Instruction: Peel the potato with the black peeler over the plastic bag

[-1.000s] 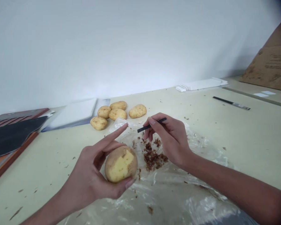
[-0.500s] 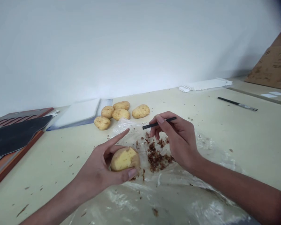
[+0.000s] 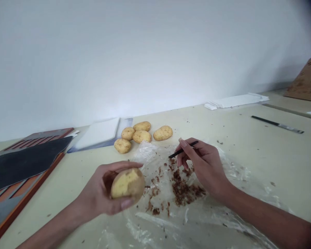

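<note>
On a table backed by a wall, a plastic sheet lies nearest the person, bearing scattered scrapings, with the left hand holding one potato to their left and the right hand holding a tool at their far right. Behind the sheet sit five potatoes, four bunched together and one just to their right; left of them lies a board, then a frame with a mat across it. Farther right lies a stick, with strips behind it near the wall and cardboard at the far right.
</note>
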`<control>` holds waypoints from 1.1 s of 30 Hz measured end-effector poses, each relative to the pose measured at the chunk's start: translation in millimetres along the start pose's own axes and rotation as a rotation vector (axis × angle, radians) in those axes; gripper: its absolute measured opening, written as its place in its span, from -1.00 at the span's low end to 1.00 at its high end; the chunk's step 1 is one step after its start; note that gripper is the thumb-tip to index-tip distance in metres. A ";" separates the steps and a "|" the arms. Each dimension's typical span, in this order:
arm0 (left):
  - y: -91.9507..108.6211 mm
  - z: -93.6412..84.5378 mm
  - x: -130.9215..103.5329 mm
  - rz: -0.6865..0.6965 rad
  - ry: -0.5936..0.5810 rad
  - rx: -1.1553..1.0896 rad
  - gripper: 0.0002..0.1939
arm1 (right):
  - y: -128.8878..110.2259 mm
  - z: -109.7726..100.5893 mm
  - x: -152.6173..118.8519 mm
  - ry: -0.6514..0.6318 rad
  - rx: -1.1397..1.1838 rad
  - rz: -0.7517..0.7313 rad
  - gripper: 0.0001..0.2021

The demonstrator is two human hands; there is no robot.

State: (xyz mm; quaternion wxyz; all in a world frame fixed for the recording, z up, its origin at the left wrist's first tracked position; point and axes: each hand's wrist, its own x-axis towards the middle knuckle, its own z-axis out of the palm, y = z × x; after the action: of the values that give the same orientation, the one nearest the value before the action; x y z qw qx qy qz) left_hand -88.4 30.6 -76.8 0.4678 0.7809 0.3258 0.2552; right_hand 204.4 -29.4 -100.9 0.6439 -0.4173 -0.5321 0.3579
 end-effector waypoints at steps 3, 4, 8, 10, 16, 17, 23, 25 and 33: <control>-9.1 4.5 -1.1 0.104 -0.042 0.084 -0.24 | 7.1 1.4 0.1 -0.014 -0.002 0.023 -0.32; -11.9 6.1 0.5 0.136 -0.034 0.107 -0.25 | 10.0 1.7 0.3 -0.017 -0.004 0.024 -0.32; -22.8 1.9 7.5 0.217 0.082 0.178 -0.28 | 21.2 0.6 6.6 -0.001 -0.031 0.003 -0.32; -27.2 -5.2 6.6 0.224 0.154 0.194 -0.26 | 27.1 -0.6 14.9 0.023 -0.055 -0.019 -0.32; -28.9 -13.7 -2.3 0.130 0.257 0.182 -0.24 | 52.9 -2.1 61.8 0.069 -0.125 -0.095 -0.30; -28.1 -12.3 -2.8 0.109 0.256 0.177 -0.23 | 56.5 -1.8 69.7 0.075 -0.127 -0.100 -0.32; -25.2 -1.0 -6.9 0.034 0.189 0.214 -0.19 | 39.3 -0.4 82.8 0.088 -0.092 -0.131 -0.28; -25.2 2.3 -8.4 0.047 0.183 0.250 -0.23 | 19.8 -0.5 77.2 0.065 -0.074 -0.148 -0.21; -42.5 2.0 -7.6 0.126 0.191 0.385 -0.26 | 12.8 -20.9 56.5 0.060 -0.030 -0.087 -0.20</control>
State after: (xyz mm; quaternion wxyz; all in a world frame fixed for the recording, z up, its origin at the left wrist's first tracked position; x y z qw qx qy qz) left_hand -103.5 38.6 -116.5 0.2603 0.8469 0.3621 0.2897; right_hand 234.8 23.5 -92.6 0.6681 -0.4142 -0.5355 0.3088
